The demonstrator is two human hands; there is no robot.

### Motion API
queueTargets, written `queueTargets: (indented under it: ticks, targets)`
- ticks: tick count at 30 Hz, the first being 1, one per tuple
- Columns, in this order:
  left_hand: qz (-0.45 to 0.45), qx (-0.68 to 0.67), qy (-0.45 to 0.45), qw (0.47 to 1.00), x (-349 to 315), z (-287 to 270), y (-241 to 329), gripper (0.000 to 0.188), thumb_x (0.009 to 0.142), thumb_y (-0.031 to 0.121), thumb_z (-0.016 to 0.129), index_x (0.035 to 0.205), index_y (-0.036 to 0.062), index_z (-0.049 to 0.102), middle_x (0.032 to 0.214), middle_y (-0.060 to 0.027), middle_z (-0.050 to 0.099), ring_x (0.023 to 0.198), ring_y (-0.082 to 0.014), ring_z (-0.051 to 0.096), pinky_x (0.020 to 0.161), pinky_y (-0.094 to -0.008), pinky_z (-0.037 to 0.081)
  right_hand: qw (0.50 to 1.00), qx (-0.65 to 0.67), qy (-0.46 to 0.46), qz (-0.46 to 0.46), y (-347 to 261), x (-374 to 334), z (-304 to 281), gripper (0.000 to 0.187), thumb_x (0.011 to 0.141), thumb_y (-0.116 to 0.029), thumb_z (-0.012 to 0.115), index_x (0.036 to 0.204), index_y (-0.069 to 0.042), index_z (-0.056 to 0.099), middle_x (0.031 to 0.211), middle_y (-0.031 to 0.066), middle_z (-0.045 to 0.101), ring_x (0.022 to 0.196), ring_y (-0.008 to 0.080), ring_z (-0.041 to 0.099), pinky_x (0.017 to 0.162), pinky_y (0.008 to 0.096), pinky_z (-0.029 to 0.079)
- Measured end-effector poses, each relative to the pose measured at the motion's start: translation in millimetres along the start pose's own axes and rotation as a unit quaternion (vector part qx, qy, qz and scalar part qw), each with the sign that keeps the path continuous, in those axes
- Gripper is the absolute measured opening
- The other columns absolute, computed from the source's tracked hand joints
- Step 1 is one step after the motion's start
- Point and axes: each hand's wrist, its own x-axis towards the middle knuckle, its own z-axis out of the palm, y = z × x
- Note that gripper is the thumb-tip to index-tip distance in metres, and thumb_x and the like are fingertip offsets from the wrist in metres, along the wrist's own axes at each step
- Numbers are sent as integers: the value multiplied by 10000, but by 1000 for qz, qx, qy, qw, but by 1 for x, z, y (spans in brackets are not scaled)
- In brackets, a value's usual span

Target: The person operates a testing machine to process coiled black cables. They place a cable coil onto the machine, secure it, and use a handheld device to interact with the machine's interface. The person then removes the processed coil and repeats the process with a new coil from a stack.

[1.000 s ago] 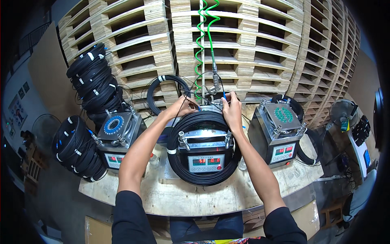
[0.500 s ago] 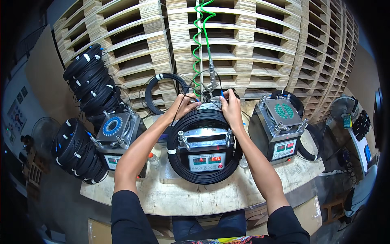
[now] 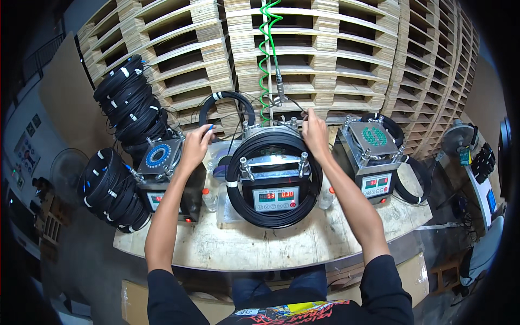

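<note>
Left grip: our left hand (image 3: 195, 147), out left of the middle machine (image 3: 275, 190), thumb and fingertips together on a blue end (image 3: 210, 128).
Right grip: our right hand (image 3: 316, 134), by that machine's rear right side, fingertips together on a thin cable (image 3: 295, 103); we cannot tell what tip lies inside them.
Blue end: best pinched just behind its tip, we judge, so that nothing presses the face.
Thin cable: arches up and left from our right fingertips; we favour a light hold near the end and a wide, easy curve, without kinks.
Black coil: set around the middle machine's front panel, white band at its left; what bears it we cannot tell. We advise lifting slack clear rather than dragging it, lest the loops shift.
Clamp posts (image 3: 303, 162): at the machine's corners; likely snag points for loose cable.
Air gun (image 3: 279, 89): hangs behind the machine on a green hose (image 3: 274, 49); we route cable clear of it.
Capped bottles (image 3: 208, 201): one each side of the coil, upright on the table (image 3: 260, 252); we mind our elbows.
Outer machines: left one (image 3: 157, 155) blue-ringed, right one (image 3: 374, 136) green-studded.
Coil stack (image 3: 127, 103): far left, leaning.
Pallets (image 3: 309, 54): piled behind everything.
</note>
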Motion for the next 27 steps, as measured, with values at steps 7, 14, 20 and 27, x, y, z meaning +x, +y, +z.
queueTargets:
  ticks: [7, 14, 20, 27]
  targets:
    - [-105, 136, -36, 985, -96, -1, 28, 322, 933, 44, 533, 1229, 79, 656, 925, -243, 687, 876, -419, 663, 752, -485, 516, 996, 24, -31, -78, 40, -51, -58, 70, 824, 11, 535, 857, 39, 590, 947, 242, 621, 921, 440, 599, 795, 519, 470]
    - [-85, 157, -31, 984, -140, 42, 28, 379, 920, 9, 542, 1292, 50, 600, 897, -292, 662, 870, -453, 650, 746, -514, 515, 992, -43, -117, -38, 62, -118, -79, 97, 818, 3, 517, 840, 45, 602, 898, 263, 643, 848, 449, 617, 790, 516, 474]
    - [-92, 51, 4, 994, -160, 61, 34, 591, 949, -48, 498, 1497, 151, 404, 731, -265, 593, 618, -361, 574, 629, -426, 472, 977, 117, -139, 109, 23, -149, -74, 359, 902, -55, 468, 1242, -48, 584, 888, 259, 624, 864, 428, 619, 831, 476, 472]
    - [-171, -55, -24, 983, -165, 66, 28, 563, 989, 15, 513, 1510, 201, 410, 913, -106, 658, 751, -79, 530, 659, -265, 519, 969, 197, -104, 108, 26, -162, -55, 520, 963, -104, 444, 1481, -154, 452, 1311, 237, 576, 1222, 359, 559, 1035, 367, 410]
